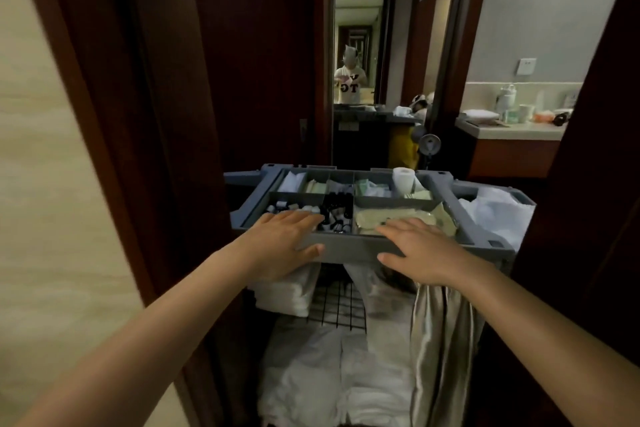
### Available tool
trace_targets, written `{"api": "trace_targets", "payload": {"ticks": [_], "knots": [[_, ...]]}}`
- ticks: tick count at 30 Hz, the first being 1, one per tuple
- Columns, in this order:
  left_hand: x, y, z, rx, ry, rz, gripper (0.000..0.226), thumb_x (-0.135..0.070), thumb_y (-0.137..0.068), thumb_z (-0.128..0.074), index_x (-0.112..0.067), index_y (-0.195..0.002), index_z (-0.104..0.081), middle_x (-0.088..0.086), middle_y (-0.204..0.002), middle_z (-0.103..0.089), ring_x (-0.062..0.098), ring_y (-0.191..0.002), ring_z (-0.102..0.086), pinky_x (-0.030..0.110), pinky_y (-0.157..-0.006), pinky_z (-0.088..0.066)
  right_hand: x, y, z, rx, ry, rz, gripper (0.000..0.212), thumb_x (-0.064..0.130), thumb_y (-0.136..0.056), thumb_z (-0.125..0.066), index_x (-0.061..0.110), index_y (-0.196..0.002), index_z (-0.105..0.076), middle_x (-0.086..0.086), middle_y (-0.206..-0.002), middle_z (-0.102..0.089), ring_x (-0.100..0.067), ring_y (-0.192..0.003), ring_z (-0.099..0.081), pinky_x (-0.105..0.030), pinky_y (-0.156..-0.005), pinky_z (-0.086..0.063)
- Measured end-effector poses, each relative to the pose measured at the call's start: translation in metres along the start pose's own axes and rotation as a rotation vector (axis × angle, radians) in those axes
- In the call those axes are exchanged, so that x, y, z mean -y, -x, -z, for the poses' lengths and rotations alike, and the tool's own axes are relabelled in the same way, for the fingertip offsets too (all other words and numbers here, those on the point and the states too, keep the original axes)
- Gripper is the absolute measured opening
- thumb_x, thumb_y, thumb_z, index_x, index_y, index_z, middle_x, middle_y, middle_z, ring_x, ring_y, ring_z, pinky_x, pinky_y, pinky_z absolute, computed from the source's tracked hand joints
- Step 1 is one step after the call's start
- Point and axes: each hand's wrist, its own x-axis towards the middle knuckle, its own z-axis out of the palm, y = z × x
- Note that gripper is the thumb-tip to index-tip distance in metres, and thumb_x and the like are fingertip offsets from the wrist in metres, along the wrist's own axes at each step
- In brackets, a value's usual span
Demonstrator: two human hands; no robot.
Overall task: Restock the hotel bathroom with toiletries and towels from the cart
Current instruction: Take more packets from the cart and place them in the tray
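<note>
The left hand (284, 239) and right hand (419, 250) lie flat with straight fingers, holding nothing. Their palms press on the near rim of the grey, hard plastic cart tray (349, 248), thumbs against its front wall. Inside the tray's square compartments sit small dark bottles (334, 215), flat beige packets (398, 217) and, at the far side, a white toilet roll (403, 180). Below the tray are a black wire grid (341, 305), soft folded white towels (311, 385) and glossy beige cloth (440, 340). Beyond the tray to the right stands the bathroom counter (512, 132).
</note>
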Motion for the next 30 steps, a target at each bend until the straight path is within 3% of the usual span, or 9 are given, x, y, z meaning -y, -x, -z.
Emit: {"api": "trace_targets", "payload": {"ticks": [9,18,23,30], "knots": [[0.028,-0.153,-0.006,0.015,0.015,0.039,0.061,-0.051,-0.096,-0.033,-0.030,-0.149,-0.013,-0.006,-0.157,-0.015,0.016,-0.143,-0.014,0.036,-0.115,-0.012,-0.094,-0.129,-0.004,0.051,0.000,0.025,0.060,0.046,-0.097,-0.036,0.024,-0.150,-0.015,0.001,-0.158,-0.012,-0.018,-0.145,-0.009,-0.038,-0.116,-0.014],[0.083,-0.286,-0.038,0.051,0.014,-0.019,0.060,-0.051,-0.097,-0.031,-0.026,-0.149,-0.013,-0.004,-0.157,-0.017,0.016,-0.143,-0.016,0.039,-0.117,-0.014,-0.152,-0.245,-0.041,0.078,-0.017,-0.012,0.060,0.046,-0.097,-0.039,0.023,-0.149,-0.020,-0.001,-0.157,-0.017,-0.021,-0.144,-0.015,-0.036,-0.116,-0.018],[0.128,-0.364,-0.059,0.106,0.023,-0.055,0.062,-0.051,-0.097,-0.029,-0.025,-0.150,-0.010,-0.003,-0.158,-0.009,0.016,-0.144,-0.010,0.037,-0.117,-0.011,-0.176,-0.330,-0.056,0.043,-0.086,-0.054,0.052,0.043,-0.096,-0.040,0.022,-0.143,-0.033,-0.002,-0.149,-0.035,-0.020,-0.136,-0.032,-0.035,-0.109,-0.031],[0.175,-0.469,-0.099,0.182,0.040,-0.107,0.062,-0.053,-0.097,-0.029,-0.025,-0.149,-0.013,-0.002,-0.158,-0.010,0.016,-0.144,-0.011,0.036,-0.117,-0.012,-0.219,-0.435,-0.084,0.090,-0.126,-0.155,0.051,0.042,-0.095,-0.043,0.022,-0.141,-0.038,-0.001,-0.147,-0.039,-0.022,-0.131,-0.038,-0.035,-0.106,-0.036]]}}
